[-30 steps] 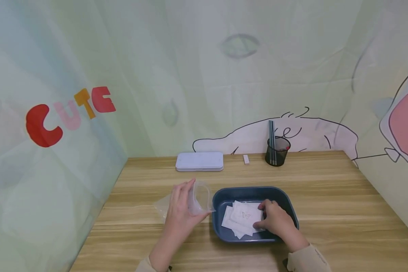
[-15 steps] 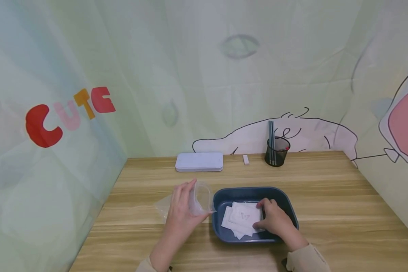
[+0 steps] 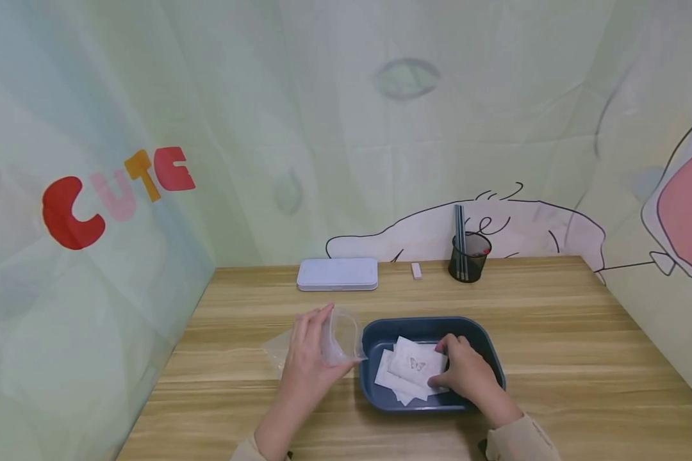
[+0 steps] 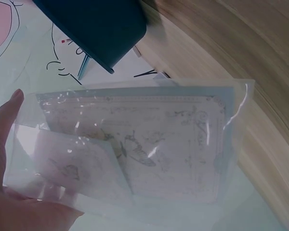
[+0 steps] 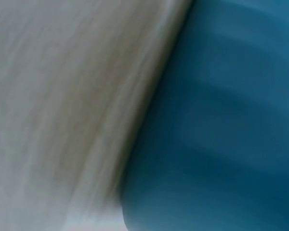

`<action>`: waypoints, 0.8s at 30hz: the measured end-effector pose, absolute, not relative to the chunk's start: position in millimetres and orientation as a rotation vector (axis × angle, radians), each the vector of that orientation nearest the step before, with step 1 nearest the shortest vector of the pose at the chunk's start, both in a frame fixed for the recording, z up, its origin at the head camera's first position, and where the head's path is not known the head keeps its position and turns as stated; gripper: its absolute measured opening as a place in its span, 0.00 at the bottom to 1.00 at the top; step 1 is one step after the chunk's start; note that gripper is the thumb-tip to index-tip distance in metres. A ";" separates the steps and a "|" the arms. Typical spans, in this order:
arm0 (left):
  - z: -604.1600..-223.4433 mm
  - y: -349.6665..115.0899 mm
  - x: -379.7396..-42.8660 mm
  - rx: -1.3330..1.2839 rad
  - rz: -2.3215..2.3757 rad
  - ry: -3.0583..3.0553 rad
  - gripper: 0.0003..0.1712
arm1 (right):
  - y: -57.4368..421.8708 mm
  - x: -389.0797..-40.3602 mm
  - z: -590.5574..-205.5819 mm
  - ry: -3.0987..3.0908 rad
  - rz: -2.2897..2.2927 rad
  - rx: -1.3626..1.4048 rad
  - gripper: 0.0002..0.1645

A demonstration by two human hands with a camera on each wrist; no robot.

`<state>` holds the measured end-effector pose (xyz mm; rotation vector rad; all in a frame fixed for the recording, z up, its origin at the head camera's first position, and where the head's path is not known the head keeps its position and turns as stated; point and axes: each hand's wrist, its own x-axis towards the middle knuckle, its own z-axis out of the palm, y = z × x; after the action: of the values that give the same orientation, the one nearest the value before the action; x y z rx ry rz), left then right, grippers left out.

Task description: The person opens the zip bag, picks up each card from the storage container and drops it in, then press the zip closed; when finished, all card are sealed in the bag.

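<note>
My left hand (image 3: 308, 352) holds a clear plastic bag (image 3: 341, 336) by its mouth, thumb and fingers spreading it toward the tray. In the left wrist view the bag (image 4: 241, 120) contains a printed card (image 4: 173, 144) with a butterfly and a smaller white piece (image 4: 72, 163). Inside the dark blue tray (image 3: 375, 397) lie several white square paper pieces (image 3: 395, 384), overlapping. My right hand (image 3: 469, 371) pinches the right side of the top piece (image 3: 409, 358), which bears a butterfly print. The right wrist view shows the tray's outer wall (image 5: 221, 125), not the hand.
A white flat case (image 3: 337, 274) lies at the back of the wooden table (image 3: 236, 320). Right of it are a small pale eraser-like block (image 3: 417, 271) and a black mesh pen cup (image 3: 467, 259) with dark pencils. A printed cloth hangs behind.
The top white piece in the tray has shifted and turned slightly under my right hand, and its butterfly shows more clearly. My left hand and the bag stay nearly still.
</note>
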<state>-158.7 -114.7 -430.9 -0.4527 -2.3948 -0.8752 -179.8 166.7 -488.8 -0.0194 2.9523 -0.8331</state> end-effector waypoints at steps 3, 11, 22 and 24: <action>-431.5 -114.5 -158.8 -0.454 -0.871 -2.390 0.59 | 166.4 -178.7 -487.2 2.971 -0.858 -0.028 0.34; -431.9 -114.7 -159.1 -0.443 -0.873 -2.402 0.59 | 164.6 -175.3 -480.3 2.996 -0.967 -0.082 0.18; -430.4 -113.5 -157.0 -0.452 -0.899 -2.410 0.59 | 161.6 -171.6 -457.9 3.151 -1.077 -0.145 0.08; -430.7 -113.7 -157.1 -0.453 -0.896 -2.408 0.59 | 160.8 -170.2 -451.6 3.177 -1.108 -0.149 0.08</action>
<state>-157.1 -113.7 -430.7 -0.4526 -2.4083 -0.8958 -170.2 160.8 -451.6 -0.1490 3.1773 -1.1080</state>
